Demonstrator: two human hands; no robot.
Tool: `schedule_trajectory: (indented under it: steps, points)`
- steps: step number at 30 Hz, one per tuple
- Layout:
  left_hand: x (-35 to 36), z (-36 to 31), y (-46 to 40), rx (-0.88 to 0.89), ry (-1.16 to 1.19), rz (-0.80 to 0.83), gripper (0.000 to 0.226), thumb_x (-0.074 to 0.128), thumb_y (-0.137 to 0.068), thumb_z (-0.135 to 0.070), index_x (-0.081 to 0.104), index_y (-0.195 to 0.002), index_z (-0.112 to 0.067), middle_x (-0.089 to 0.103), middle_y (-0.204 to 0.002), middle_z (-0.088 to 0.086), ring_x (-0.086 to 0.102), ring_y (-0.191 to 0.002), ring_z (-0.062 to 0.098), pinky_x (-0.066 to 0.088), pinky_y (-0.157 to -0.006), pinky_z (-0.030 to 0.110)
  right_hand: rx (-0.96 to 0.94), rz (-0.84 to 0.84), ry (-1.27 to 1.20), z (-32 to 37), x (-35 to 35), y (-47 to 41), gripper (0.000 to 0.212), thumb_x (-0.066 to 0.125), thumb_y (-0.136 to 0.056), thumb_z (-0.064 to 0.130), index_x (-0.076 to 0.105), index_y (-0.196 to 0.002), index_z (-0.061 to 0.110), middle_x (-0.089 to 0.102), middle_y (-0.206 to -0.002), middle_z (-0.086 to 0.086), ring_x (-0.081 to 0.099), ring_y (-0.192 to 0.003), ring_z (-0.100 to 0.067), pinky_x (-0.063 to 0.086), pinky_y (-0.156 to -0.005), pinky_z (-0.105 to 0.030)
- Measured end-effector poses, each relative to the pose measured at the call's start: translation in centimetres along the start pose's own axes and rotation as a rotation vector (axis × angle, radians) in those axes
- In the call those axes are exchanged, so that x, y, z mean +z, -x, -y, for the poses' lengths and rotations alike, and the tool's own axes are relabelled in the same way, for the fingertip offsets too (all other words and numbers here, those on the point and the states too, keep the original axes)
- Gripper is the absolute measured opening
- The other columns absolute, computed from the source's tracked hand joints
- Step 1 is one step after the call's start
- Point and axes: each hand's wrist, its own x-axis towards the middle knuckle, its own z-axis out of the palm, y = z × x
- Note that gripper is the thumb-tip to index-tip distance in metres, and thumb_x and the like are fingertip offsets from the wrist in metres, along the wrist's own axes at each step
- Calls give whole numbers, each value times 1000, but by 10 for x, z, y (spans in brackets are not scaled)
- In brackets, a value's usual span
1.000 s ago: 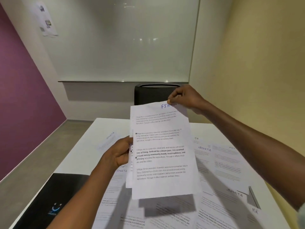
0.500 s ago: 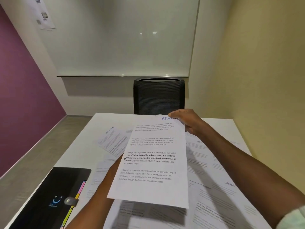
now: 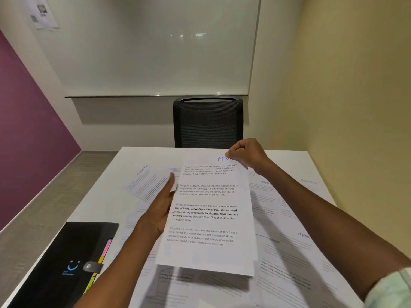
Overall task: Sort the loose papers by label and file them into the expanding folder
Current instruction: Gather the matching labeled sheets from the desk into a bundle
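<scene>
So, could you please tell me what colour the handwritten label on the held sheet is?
Blue ink, seen in the head view: label.

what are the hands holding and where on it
The right hand pinches the printed sheet at its top right corner; the left hand lies flat along its left edge.

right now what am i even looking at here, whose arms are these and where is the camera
There is no machine here: the arms belong to a person wearing a camera on their head, so you look forward and down as they do. The right hand pinches the top corner of a printed sheet with a blue handwritten label that starts FIN. The left hand lies open, fingers straight, along the sheet's left edge. Below is a white table covered with more loose papers, some labelled SPORTS. A black expanding folder with coloured tabs lies near the left edge. A black chair stands at the far side.
</scene>
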Motion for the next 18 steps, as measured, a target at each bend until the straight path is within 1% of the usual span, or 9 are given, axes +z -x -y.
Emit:
schedule_trajectory:
  steps: [2, 3, 5, 7, 9, 11, 13, 15, 18]
  points:
    - [5, 6, 1, 71, -167, -11, 54, 67, -91, -33, 56, -139, -9, 66, -129, 17, 65, -113, 38, 55, -91, 55, -45, -18, 6, -4, 0, 1, 27, 80, -79, 20, 70, -102, 11, 70, -104, -1, 65, -98, -20, 46, -65, -18]
    - [7, 8, -3, 135, -290, -70, 52, 67, -91, -27, 57, -138, -9, 68, -125, 15, 66, -114, 36, 52, -96, 56, -62, -31, -23, -6, 0, 2, 43, 81, -78, 23, 63, -116, 16, 66, -114, 1, 62, -103, -18, 48, -72, -20]
    - [8, 15, -12, 252, -331, -169, 40, 65, -94, -23, 61, -132, -12, 72, -119, 10, 68, -108, 33, 49, -99, 55, -6, -37, -204, -15, 1, 10, 76, 83, -75, 30, 41, -138, 25, 52, -132, 2, 54, -114, -18, 51, -91, -33]
    - [12, 21, -18, 341, -264, -232, 32, 64, -97, -23, 64, -128, -19, 73, -116, 8, 67, -103, 32, 47, -95, 50, 128, 26, -436, -35, 4, 20, 91, 85, -72, 33, 29, -144, 31, 44, -140, 2, 51, -122, -22, 49, -101, -46]
    - [15, 25, -22, 449, -260, -281, 31, 63, -97, -23, 63, -128, -23, 72, -119, 3, 65, -110, 29, 47, -95, 45, 189, 153, -514, -60, 12, 34, 81, 85, -73, 25, 41, -141, 24, 53, -138, 0, 58, -118, -22, 50, -99, -49]
    - [14, 29, -25, 553, -346, -319, 28, 61, -99, -19, 64, -126, -23, 72, -119, -3, 67, -113, 19, 51, -96, 40, 176, 186, -428, -79, 25, 50, 54, 82, -75, 12, 62, -125, 13, 65, -126, -9, 67, -106, -23, 55, -92, -41]
    - [17, 31, -24, 614, -461, -355, 23, 63, -98, -21, 66, -120, -25, 74, -111, -9, 70, -104, 10, 56, -87, 32, 143, 53, -301, -90, 39, 62, 35, 77, -79, 6, 70, -114, 8, 70, -116, -10, 70, -95, -20, 58, -81, -28]
    - [19, 36, -23, 659, -552, -385, 21, 66, -96, -25, 67, -117, -24, 73, -105, -13, 70, -94, 3, 56, -77, 25, 101, -85, -242, -96, 48, 70, 30, 73, -84, 8, 70, -114, 7, 71, -110, -4, 68, -91, -16, 55, -71, -16]
    - [18, 47, -27, 694, -598, -433, 24, 67, -95, -24, 65, -118, -19, 71, -106, -13, 68, -95, 2, 54, -75, 20, 76, -188, -237, -103, 55, 77, 30, 69, -88, 12, 68, -118, 10, 70, -108, 2, 67, -93, -13, 54, -76, -20]
